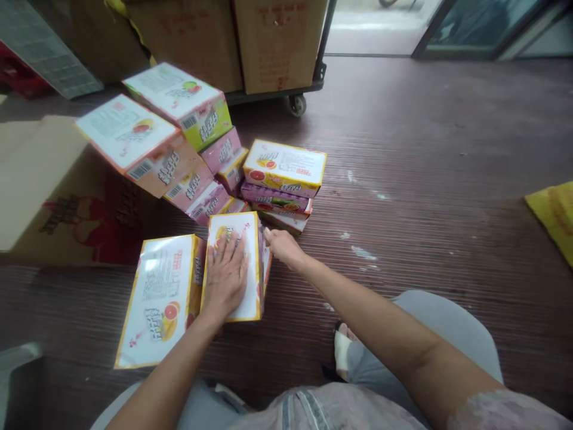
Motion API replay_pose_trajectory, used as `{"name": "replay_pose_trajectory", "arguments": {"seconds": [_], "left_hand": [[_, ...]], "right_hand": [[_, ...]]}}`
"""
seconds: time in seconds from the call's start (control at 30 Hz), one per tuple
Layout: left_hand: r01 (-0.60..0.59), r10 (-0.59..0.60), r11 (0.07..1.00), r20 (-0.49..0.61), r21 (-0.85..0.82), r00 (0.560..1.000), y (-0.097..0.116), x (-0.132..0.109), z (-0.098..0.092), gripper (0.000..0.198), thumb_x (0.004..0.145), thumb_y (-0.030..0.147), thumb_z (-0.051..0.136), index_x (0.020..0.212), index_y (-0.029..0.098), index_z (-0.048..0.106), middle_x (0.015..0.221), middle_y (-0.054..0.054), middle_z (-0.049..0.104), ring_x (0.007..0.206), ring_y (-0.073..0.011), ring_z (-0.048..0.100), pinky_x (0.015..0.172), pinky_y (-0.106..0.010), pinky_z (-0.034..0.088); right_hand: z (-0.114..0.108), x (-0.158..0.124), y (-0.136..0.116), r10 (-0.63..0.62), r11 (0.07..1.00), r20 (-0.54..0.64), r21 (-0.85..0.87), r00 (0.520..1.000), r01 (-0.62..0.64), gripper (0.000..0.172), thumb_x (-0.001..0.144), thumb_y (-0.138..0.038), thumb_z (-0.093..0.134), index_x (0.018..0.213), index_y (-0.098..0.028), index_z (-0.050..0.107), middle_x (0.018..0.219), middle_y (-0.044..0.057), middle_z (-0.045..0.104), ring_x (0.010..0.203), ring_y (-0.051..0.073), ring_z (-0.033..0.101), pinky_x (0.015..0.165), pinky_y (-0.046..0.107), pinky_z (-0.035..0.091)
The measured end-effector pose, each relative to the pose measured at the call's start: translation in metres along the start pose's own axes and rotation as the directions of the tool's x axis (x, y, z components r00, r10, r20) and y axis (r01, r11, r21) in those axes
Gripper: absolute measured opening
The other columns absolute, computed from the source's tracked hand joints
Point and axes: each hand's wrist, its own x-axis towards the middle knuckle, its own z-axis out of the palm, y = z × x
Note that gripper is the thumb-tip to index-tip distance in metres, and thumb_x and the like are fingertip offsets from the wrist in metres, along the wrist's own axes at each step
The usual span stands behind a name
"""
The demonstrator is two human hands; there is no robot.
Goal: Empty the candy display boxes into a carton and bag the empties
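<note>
My left hand [225,276] lies flat, fingers spread, on top of a yellow-edged white box [248,236] on the floor. My right hand [282,245] touches that box's far right edge; I cannot tell whether it grips it. A second yellow-edged box [156,298] lies right beside it on the left. Behind them is a stack of flat boxes topped by a yellow grapefruit box [286,166]. Further left, pink and green boxes [179,125] lean in a tumbled pile.
A large brown carton [49,185] lies on its side at the left. Tall cartons stand on a wheeled cart [298,103] at the back. A yellow bag [555,215] sits at the right edge. The floor is dark ribbed matting. My knees are at the bottom.
</note>
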Motion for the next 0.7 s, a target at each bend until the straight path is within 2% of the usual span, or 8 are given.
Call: {"name": "replay_pose_trajectory", "arguments": {"seconds": [0.1,0.2,0.3,0.4,0.5,0.53,0.6,0.7], "left_hand": [[0.050,-0.051,0.999,0.018,0.020,0.999,-0.003,0.002,-0.002,0.053,0.099,0.031,0.030,0.148,0.016,0.043,0.157,-0.009,0.036,0.149,-0.0288,0.023,0.120,-0.059,0.020],[0.072,-0.073,0.996,0.014,0.043,0.997,-0.003,0.000,-0.004,0.052,0.098,0.028,0.031,0.147,0.016,0.045,0.158,-0.009,0.034,0.149,-0.0293,0.023,0.120,-0.058,0.021],[0.001,-0.002,0.999,0.009,0.048,1.000,0.001,-0.004,-0.001,0.050,0.097,0.026,0.033,0.145,0.019,0.049,0.157,-0.008,0.035,0.149,-0.0277,0.025,0.120,-0.057,0.022],[-0.021,0.021,1.000,-0.002,0.022,1.000,0.006,-0.006,0.004,0.050,0.097,0.025,0.034,0.144,0.020,0.049,0.157,-0.008,0.037,0.149,-0.0278,0.024,0.121,-0.057,0.021],[-0.006,0.007,0.997,0.005,-0.082,1.000,0.004,-0.005,-0.002,0.049,0.097,0.028,0.035,0.142,0.019,0.051,0.154,-0.008,0.043,0.148,-0.0284,0.027,0.121,-0.057,0.020],[0.002,-0.003,0.989,-0.008,-0.145,1.000,0.001,-0.004,-0.011,0.049,0.097,0.030,0.036,0.142,0.018,0.051,0.152,-0.009,0.045,0.146,-0.0273,0.031,0.121,-0.054,0.023],[0.042,-0.076,0.967,-0.128,-0.253,0.989,-0.010,-0.004,-0.037,0.054,0.096,0.038,0.041,0.145,0.017,0.046,0.151,-0.012,0.047,0.143,-0.0248,0.038,0.120,-0.047,0.029],[0.248,-0.325,0.938,-0.368,-0.242,0.871,-0.038,-0.006,-0.082,0.078,0.088,0.054,0.054,0.150,0.010,0.036,0.155,-0.019,0.039,0.145,-0.0306,0.034,0.120,-0.048,0.026]], "right_hand": [[0.017,-0.020,-0.012,-0.078,0.992,0.083,-0.096,0.993,0.086,0.025,0.099,-0.022,0.040,0.091,-0.017,0.063,0.088,0.007,0.067,0.076,0.017,0.058,0.063,0.025,0.036],[0.045,-0.058,0.000,-0.104,0.981,0.173,-0.143,0.979,0.130,0.033,0.102,-0.025,0.036,0.083,-0.018,0.062,0.085,0.007,0.068,0.075,0.017,0.058,0.066,0.026,0.036],[0.059,-0.088,0.019,-0.102,0.978,0.198,-0.159,0.975,0.134,0.041,0.104,-0.029,0.030,0.078,-0.018,0.059,0.082,0.006,0.067,0.073,0.015,0.056,0.066,0.025,0.035],[0.048,-0.100,0.032,-0.044,0.990,0.250,-0.116,0.967,0.075,0.041,0.102,-0.032,0.036,0.067,-0.018,0.053,0.069,0.002,0.059,0.063,0.012,0.049,0.062,0.025,0.032],[0.018,-0.096,0.045,0.060,0.997,0.340,0.019,0.938,-0.071,0.039,0.096,-0.039,0.048,0.064,-0.018,0.054,0.058,-0.002,0.052,0.052,0.010,0.042,0.053,0.024,0.030],[0.007,-0.088,0.051,0.080,0.991,0.320,0.075,0.944,-0.109,0.035,0.092,-0.043,0.054,0.067,-0.018,0.056,0.056,-0.003,0.051,0.050,0.010,0.040,0.051,0.024,0.029],[-0.012,-0.063,0.064,0.127,0.976,0.151,0.159,0.980,-0.151,0.031,0.085,-0.047,0.063,0.075,-0.018,0.060,0.056,-0.004,0.050,0.049,0.010,0.040,0.049,0.024,0.029],[-0.021,-0.005,0.079,0.227,0.970,-0.158,0.127,0.961,-0.208,0.023,0.083,-0.042,0.065,0.080,-0.018,0.065,0.064,0.001,0.059,0.062,0.016,0.054,0.058,0.025,0.039]]}}
